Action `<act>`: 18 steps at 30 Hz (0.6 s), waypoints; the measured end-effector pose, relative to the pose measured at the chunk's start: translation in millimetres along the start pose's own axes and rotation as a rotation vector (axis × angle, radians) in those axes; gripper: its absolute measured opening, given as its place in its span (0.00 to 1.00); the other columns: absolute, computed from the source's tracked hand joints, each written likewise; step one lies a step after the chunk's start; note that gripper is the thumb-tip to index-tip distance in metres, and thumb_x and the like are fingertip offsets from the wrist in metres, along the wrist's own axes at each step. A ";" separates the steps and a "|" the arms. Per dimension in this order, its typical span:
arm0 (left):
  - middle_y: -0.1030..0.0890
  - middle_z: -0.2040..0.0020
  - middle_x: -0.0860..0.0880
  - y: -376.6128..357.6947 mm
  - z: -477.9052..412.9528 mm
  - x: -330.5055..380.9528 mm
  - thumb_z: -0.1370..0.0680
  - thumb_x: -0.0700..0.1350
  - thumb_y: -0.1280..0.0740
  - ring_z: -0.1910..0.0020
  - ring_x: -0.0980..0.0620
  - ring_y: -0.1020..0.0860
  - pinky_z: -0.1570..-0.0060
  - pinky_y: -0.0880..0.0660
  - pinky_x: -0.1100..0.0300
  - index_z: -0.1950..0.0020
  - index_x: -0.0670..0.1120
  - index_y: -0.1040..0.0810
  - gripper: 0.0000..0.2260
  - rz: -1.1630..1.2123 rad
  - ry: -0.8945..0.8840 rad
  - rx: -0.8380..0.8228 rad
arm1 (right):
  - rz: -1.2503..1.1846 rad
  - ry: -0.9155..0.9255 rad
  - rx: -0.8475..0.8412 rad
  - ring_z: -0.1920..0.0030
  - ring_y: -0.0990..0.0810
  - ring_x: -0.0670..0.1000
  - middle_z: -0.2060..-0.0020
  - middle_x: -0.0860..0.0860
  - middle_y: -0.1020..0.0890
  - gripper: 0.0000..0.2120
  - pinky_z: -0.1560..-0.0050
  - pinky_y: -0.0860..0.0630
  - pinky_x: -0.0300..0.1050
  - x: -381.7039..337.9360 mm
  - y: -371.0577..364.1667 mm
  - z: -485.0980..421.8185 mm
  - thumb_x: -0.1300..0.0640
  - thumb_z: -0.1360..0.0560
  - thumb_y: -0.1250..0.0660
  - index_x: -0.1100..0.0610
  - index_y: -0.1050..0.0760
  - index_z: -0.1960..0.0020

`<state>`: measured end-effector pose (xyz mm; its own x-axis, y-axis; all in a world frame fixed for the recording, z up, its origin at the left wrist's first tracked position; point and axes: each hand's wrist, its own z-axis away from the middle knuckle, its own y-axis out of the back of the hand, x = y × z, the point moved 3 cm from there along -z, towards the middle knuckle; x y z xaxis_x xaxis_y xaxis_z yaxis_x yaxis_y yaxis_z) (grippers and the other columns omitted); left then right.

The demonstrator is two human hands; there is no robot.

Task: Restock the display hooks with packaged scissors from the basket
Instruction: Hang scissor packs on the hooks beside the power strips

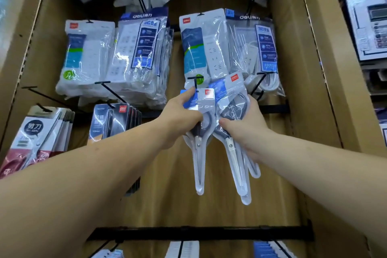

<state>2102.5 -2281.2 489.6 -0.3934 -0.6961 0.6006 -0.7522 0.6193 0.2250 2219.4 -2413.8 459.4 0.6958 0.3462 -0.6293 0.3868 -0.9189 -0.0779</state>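
Observation:
My left hand [182, 116] grips one packaged pair of scissors [200, 153] by its handle end, thumb up near the card's hang hole. That hole sits right at the tip of a black display hook [195, 81]. My right hand [245, 125] holds a bunch of two or three more scissors packs [234, 153], blades pointing down, just right of the first pack. Another bare black hook [260, 81] juts out to the right of them. The basket is out of view.
Bagged white power strips [207, 48] hang on the hooks above. Other carded scissors [39, 132] and dark packs [115, 119] hang at the left. A black crossbar [201, 233] runs below, with more goods under it. Boxed calculators [370, 23] stand at far right.

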 end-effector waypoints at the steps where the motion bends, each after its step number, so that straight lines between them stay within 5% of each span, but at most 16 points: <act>1: 0.17 0.46 0.51 0.1 -1.9 -1.8 0.23 0.37 0.31 0.68 0.59 0.20 0.67 0.23 0.65 0.18 0.60 0.34 0.36 -0.003 -0.017 0.016 | 0.009 0.000 0.000 0.48 0.20 0.37 0.46 0.39 0.19 0.38 0.53 0.22 0.34 -1.2 2.9 1.2 0.69 0.25 0.25 0.45 0.36 0.23; 5: 0.19 0.35 0.58 -0.2 -4.9 -9.5 0.19 0.45 0.28 0.49 0.61 0.17 0.59 0.23 0.74 0.19 0.58 0.33 0.30 -0.013 -0.093 0.037 | 0.016 -0.004 -0.006 0.44 0.19 0.40 0.42 0.42 0.19 0.40 0.55 0.26 0.32 2.5 8.7 4.0 0.68 0.24 0.25 0.45 0.37 0.21; 9: 0.22 0.46 0.68 -1.4 1.2 -13.4 0.18 0.44 0.28 0.56 0.71 0.19 0.62 0.26 0.78 0.19 0.56 0.33 0.30 0.037 -0.101 0.040 | 0.016 -0.009 -0.012 0.45 0.20 0.39 0.42 0.41 0.19 0.40 0.54 0.26 0.33 6.3 16.1 9.1 0.66 0.23 0.24 0.45 0.38 0.20; 14: 0.22 0.46 0.68 -3.3 3.1 -18.2 0.18 0.43 0.29 0.56 0.74 0.19 0.59 0.26 0.78 0.18 0.56 0.34 0.30 0.005 -0.100 0.054 | 0.005 -0.013 -0.024 0.45 0.20 0.37 0.42 0.41 0.19 0.39 0.54 0.26 0.32 11.2 18.8 16.7 0.67 0.24 0.24 0.45 0.37 0.21; 18: 0.22 0.31 0.57 -6.4 -5.7 -17.9 0.19 0.46 0.28 0.38 0.58 0.20 0.44 0.27 0.68 0.19 0.51 0.32 0.29 -0.064 -0.079 0.064 | -0.003 -0.002 -0.027 0.42 0.19 0.41 0.40 0.42 0.19 0.40 0.48 0.24 0.37 10.7 21.7 20.8 0.66 0.24 0.23 0.44 0.38 0.21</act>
<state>2117.4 -2270.6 481.8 -0.3822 -0.7612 0.5240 -0.8080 0.5504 0.2102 2222.7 -2434.0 434.9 0.6935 0.3482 -0.6307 0.4047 -0.9125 -0.0587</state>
